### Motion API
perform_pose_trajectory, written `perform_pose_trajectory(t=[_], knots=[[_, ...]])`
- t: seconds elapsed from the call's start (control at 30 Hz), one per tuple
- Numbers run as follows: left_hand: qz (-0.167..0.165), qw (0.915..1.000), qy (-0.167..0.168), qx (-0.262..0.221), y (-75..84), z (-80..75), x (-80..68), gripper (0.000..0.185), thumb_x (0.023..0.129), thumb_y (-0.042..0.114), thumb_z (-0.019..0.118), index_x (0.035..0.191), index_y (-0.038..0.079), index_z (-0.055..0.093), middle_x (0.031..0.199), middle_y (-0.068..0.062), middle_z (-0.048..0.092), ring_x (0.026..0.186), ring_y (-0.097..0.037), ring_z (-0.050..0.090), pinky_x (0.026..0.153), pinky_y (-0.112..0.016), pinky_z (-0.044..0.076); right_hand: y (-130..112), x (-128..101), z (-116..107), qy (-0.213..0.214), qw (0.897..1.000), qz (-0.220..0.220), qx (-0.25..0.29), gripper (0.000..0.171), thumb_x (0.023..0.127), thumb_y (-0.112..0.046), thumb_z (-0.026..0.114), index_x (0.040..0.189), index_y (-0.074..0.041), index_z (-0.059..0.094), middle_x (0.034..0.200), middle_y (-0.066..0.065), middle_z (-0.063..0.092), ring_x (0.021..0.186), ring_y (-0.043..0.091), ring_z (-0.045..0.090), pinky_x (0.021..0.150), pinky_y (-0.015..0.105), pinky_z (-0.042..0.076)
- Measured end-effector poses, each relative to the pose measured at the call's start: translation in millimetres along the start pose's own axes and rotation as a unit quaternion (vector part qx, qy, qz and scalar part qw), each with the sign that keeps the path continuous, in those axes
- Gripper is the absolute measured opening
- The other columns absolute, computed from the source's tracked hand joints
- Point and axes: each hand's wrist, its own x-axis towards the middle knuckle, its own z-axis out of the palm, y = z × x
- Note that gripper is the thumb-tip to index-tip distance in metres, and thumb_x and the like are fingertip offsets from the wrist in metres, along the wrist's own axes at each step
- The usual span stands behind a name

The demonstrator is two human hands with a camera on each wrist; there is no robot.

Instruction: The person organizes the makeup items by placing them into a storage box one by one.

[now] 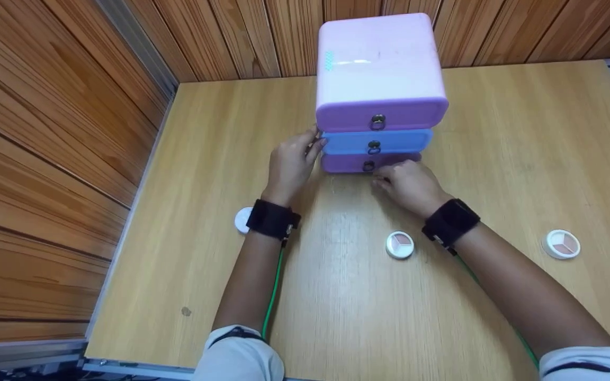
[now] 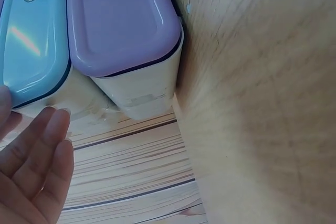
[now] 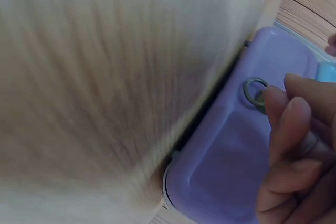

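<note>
Hands at small pastel plastic drawer chest [image 1: 379, 90], centre frame: left hand [image 1: 290, 165] spread against its side, right hand [image 1: 410, 185] pinching bottom purple drawer's metal ring [image 3: 255, 91].
Likely risk: ring slips, or chest slides on wooden counter [image 1: 522, 159] if bracing fails.

A light wooden desk [image 1: 495, 132] fills the scene, backed and flanked by walls of brown wooden planks [image 1: 45, 132]. Three small round white makeup compacts lie on the desk, well apart: one at the left [image 1: 241, 219], one near the middle [image 1: 400, 244], showing pinkish powder, and one at the right [image 1: 562, 244].
</note>
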Motion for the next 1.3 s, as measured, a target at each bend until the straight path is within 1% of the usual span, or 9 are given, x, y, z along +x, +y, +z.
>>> perform_pose_trajectory(t=[0.13, 0.2, 0.3, 0.4, 0.53, 0.67, 0.77, 1.0, 1.3], knots=[[0.0, 1.0, 0.001, -0.008, -0.5, 0.8, -0.7, 0.034, 0.098, 0.036, 0.059, 0.115, 0.01, 0.072, 0.09, -0.004, 0.073, 0.069, -0.011, 0.062, 0.058, -0.027, 0.05, 1, 5, 6, -0.032, 0.999, 0.0, -0.007, 0.023, 0.09, -0.02, 0.072, 0.109, -0.008, 0.074, 0.095, 0.011, 0.073, 0.077, 0.033, 0.068, 0.061, 0.049, 0.053], [0.003, 1.0, 0.0, -0.009, -0.3, 0.7, -0.3, 0.033, 0.098, 0.035, 0.059, 0.112, 0.009, 0.073, 0.088, -0.004, 0.072, 0.067, -0.01, 0.06, 0.057, -0.026, 0.049, 2, 6, 8, -0.043, 0.999, 0.0, -0.014, 0.024, 0.09, -0.021, 0.071, 0.11, -0.007, 0.073, 0.092, 0.012, 0.073, 0.075, 0.034, 0.068, 0.06, 0.05, 0.052], [0.002, 1.0, -0.001, -0.008, -0.2, 0.2, 0.5, 0.033, 0.098, 0.035, 0.059, 0.114, 0.01, 0.073, 0.09, -0.004, 0.073, 0.068, -0.009, 0.06, 0.058, -0.024, 0.049, 3, 9, 11, -0.056, 0.998, -0.006, -0.022, 0.023, 0.09, -0.021, 0.071, 0.104, -0.003, 0.072, 0.08, 0.013, 0.07, 0.067, 0.034, 0.066, 0.057, 0.05, 0.051], [0.001, 0.9999, -0.002, -0.015, -0.3, -0.2, 0.9, 0.033, 0.098, 0.034, 0.06, 0.116, 0.01, 0.072, 0.094, -0.005, 0.073, 0.074, -0.009, 0.064, 0.062, -0.023, 0.051, 1, 11, 12, -0.069, 0.997, -0.006, -0.021, 0.022, 0.09, -0.02, 0.071, 0.101, -0.001, 0.07, 0.077, 0.013, 0.068, 0.066, 0.033, 0.065, 0.058, 0.05, 0.05], [-0.005, 0.9997, -0.003, -0.025, -1.3, 0.5, 1.0, 0.035, 0.097, 0.035, 0.059, 0.119, 0.011, 0.071, 0.102, -0.005, 0.073, 0.086, -0.011, 0.068, 0.07, -0.023, 0.054, -3, 14, 10, -0.08, 0.997, 0.011, -0.016, 0.022, 0.089, -0.018, 0.071, 0.101, 0.001, 0.068, 0.078, 0.013, 0.067, 0.069, 0.033, 0.065, 0.059, 0.05, 0.05], [-0.015, 0.9991, -0.009, -0.04, -2.3, 1.7, 0.0, 0.037, 0.098, 0.037, 0.056, 0.124, 0.013, 0.067, 0.112, -0.004, 0.07, 0.097, -0.011, 0.067, 0.078, -0.022, 0.054, -8, 14, 7, -0.086, 0.996, 0.03, -0.016, 0.025, 0.089, -0.019, 0.072, 0.102, 0.001, 0.067, 0.079, 0.012, 0.066, 0.069, 0.032, 0.064, 0.059, 0.048, 0.05], [-0.021, 0.9986, -0.011, -0.046, -2.4, 1.5, -0.3, 0.037, 0.098, 0.038, 0.055, 0.126, 0.015, 0.065, 0.115, -0.004, 0.069, 0.102, -0.011, 0.066, 0.083, -0.022, 0.053, -9, 15, 6, -0.082, 0.996, 0.031, -0.015, 0.024, 0.089, -0.02, 0.072, 0.101, 0.001, 0.066, 0.079, 0.011, 0.065, 0.069, 0.031, 0.063, 0.06, 0.048, 0.05], [-0.013, 0.9995, -0.004, -0.028, -3.2, 2.3, 0.7, 0.038, 0.098, 0.039, 0.057, 0.125, 0.013, 0.066, 0.112, -0.005, 0.07, 0.09, -0.012, 0.069, 0.07, -0.025, 0.054, -15, 9, 8, -0.076, 0.997, 0.022, 0.001, 0.013, 0.091, -0.018, 0.07, 0.093, -0.005, 0.071, 0.081, 0.006, 0.07, 0.071, 0.027, 0.066, 0.062, 0.045, 0.053], [-0.015, 0.9995, -0.003, -0.028, -1.5, 2.1, 0.4, 0.034, 0.097, 0.036, 0.059, 0.117, 0.012, 0.072, 0.098, -0.003, 0.073, 0.08, -0.011, 0.067, 0.067, -0.026, 0.053, -33, -12, 2, -0.09, 0.996, -0.007, 0.006, 0.01, 0.091, -0.018, 0.07, 0.092, -0.008, 0.071, 0.079, 0.002, 0.069, 0.07, 0.023, 0.066, 0.063, 0.042, 0.054]])
